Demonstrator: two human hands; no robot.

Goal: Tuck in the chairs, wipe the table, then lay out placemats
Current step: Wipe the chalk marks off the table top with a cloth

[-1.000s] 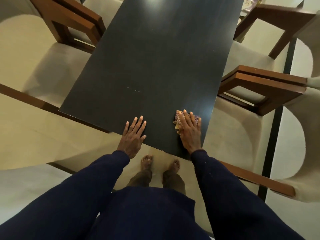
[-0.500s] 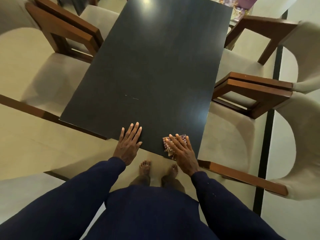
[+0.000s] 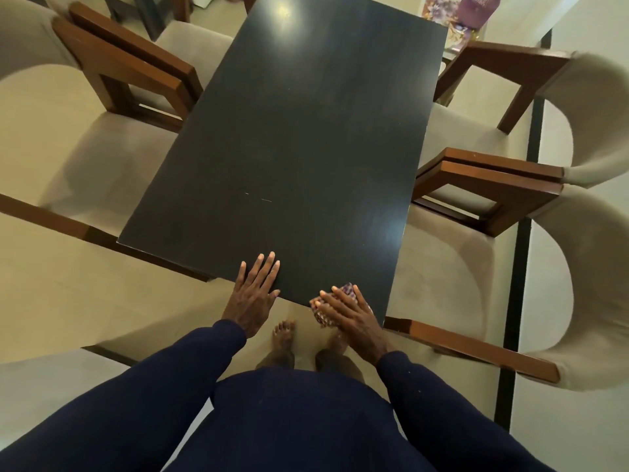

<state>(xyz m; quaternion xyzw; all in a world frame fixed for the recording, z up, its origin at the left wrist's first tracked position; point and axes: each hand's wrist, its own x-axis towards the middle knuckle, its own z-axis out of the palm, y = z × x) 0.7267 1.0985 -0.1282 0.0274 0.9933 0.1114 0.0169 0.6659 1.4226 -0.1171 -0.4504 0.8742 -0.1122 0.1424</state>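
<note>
A long black table runs away from me. My left hand lies flat on its near edge, fingers spread, holding nothing. My right hand presses a patterned purple cloth against the table's near edge, close to the right corner; most of the cloth is hidden under the hand. Beige chairs with brown wooden arms stand along both sides: two on the left and two on the right, seats partly under the tabletop.
My bare feet stand on the beige floor just below the table's near edge. A purple object and floral items sit beyond the far right corner. A black strip runs along the floor on the right.
My right hand has slid the cloth back toward me and leftward, from the tabletop to its near edge. My left hand stayed flat on the edge.
</note>
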